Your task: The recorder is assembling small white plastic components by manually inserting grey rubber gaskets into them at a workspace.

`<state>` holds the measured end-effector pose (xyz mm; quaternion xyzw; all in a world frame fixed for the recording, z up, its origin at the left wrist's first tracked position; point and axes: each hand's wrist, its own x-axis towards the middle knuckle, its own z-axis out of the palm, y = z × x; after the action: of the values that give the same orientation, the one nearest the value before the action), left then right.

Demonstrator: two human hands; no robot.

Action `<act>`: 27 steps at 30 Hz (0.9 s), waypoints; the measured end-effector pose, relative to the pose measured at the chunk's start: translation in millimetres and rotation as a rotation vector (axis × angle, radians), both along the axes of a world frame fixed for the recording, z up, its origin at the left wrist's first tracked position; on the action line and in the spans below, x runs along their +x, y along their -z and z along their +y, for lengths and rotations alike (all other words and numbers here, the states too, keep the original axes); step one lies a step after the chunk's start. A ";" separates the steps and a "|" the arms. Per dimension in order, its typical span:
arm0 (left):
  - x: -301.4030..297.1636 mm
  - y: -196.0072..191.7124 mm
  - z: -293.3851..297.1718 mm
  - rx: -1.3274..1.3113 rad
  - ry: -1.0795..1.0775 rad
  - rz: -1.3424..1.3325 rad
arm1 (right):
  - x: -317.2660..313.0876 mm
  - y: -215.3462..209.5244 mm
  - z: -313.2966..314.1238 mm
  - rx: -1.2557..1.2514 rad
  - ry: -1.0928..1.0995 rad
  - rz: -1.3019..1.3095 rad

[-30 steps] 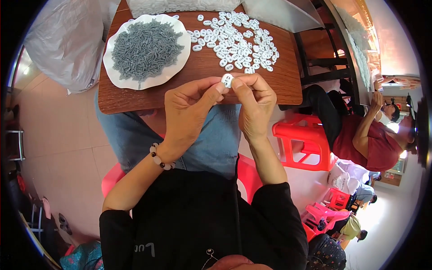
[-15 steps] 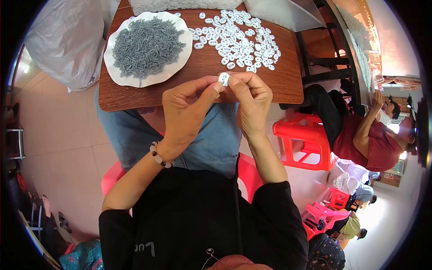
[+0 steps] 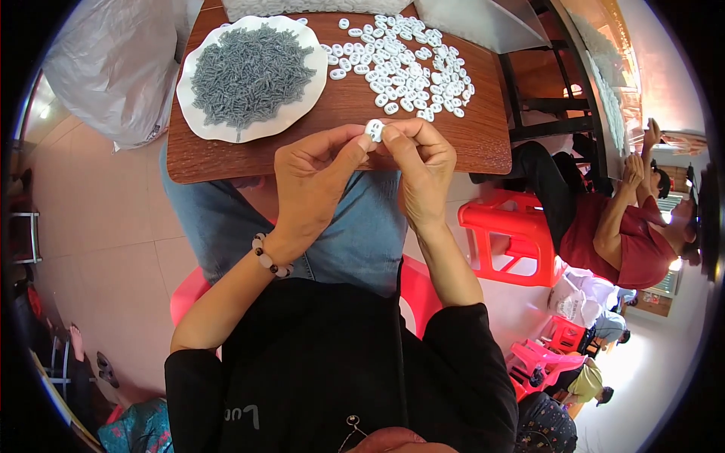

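Observation:
Just above the table's near edge, a small white oval piece with two dark openings (image 3: 374, 130) is pinched between both my hands. My left hand (image 3: 313, 170) grips its left side with thumb and index finger. On its right side, the thumb and fingers of my right hand (image 3: 421, 162) are closed. Whether a smaller part sits in the piece is hidden by the fingertips. Beyond my hands lies a loose spread of similar white oval pieces (image 3: 408, 72). Left of them, a white wavy-rimmed plate (image 3: 198, 121) bears a heap of small grey spring-like parts (image 3: 253, 75).
The brown wooden table (image 3: 226, 162) ends just over my knees. A large pale plastic bag (image 3: 109, 75) stands at its left, and translucent bags line its far edge. To the right are a red stool (image 3: 502, 234) and a seated person in a dark red top (image 3: 630, 241).
The white piece has tilted slightly between my fingertips, and both hands keep their grip. At the right, the seated person's hands have moved apart.

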<state>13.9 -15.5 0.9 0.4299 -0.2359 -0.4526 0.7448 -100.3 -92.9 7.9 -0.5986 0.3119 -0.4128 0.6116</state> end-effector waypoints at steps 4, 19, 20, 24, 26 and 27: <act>1.3 2.7 0.5 0.013 0.006 0.006 | -0.8 1.3 -0.2 -0.038 0.016 0.068; 2.1 11.6 -0.8 0.012 0.028 0.013 | 0.6 3.9 -1.8 -0.002 0.000 0.040; 0.8 11.9 -1.6 0.013 -0.015 -0.015 | 0.3 3.8 -2.2 -0.018 0.003 0.078; 1.4 18.8 -2.2 0.050 -0.091 -0.187 | 0.6 -2.5 -0.9 -0.045 0.019 0.179; 0.9 17.4 -1.6 0.053 -0.109 -0.216 | 1.0 -3.5 -0.8 -0.063 0.018 0.180; 0.4 16.6 -1.4 0.056 -0.128 -0.245 | 0.9 -3.7 -0.9 -0.081 0.017 0.181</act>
<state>14.3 -16.9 -15.7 0.5167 -0.2845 -0.3548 0.7254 -99.4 -93.8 11.6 -0.6549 0.3539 -0.3746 0.5527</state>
